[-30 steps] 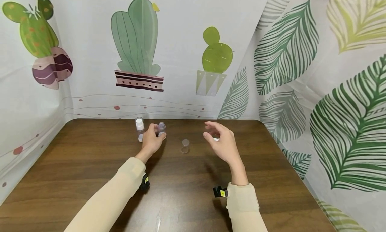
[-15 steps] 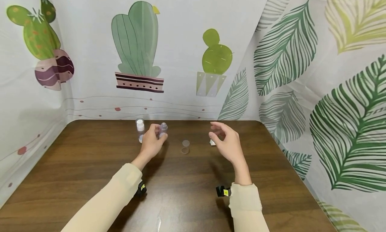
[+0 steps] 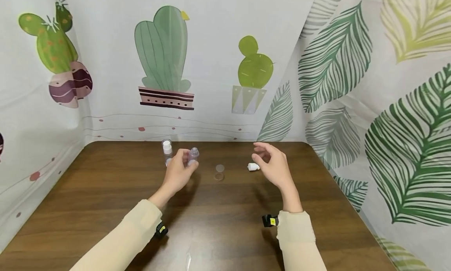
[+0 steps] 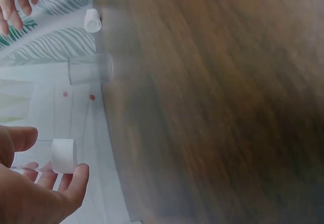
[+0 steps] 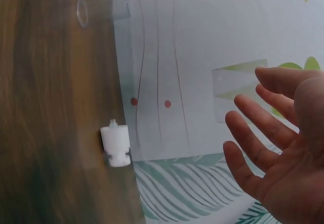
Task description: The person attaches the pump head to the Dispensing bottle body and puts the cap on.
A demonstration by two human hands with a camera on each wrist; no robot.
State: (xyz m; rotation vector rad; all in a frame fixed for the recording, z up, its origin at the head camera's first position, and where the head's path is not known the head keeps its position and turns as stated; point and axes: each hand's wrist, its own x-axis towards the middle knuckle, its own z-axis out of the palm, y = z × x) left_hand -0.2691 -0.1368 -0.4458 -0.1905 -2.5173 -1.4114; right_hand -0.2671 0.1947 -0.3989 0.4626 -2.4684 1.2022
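Observation:
Near the back of the table my left hand (image 3: 177, 175) holds a small clear bottle (image 3: 193, 155) upright between thumb and fingers. Its open neck points up. Below, the white base (image 4: 64, 155) shows in the left wrist view; whether it touches the table I cannot tell. My right hand (image 3: 275, 167) hovers at the back right, fingers loosely bent and apart, holding nothing. Just left of its fingers a white pump head (image 3: 253, 167) lies on its side, with its short stem (image 5: 113, 123) visible in the right wrist view. Between the hands stands a clear cap (image 3: 219, 173).
A second clear bottle (image 3: 167, 149) with a white pump top stands behind the left hand, partly hidden by it. The brown wooden table (image 3: 225, 224) ends at a printed cloth backdrop (image 3: 218, 75). Black wrist cameras (image 3: 270, 221) sit at both cuffs.
My right hand has drawn off to the right, uncovering more of the white pump head on the table. The left hand keeps its hold on the clear bottle. The head view has shifted slightly.

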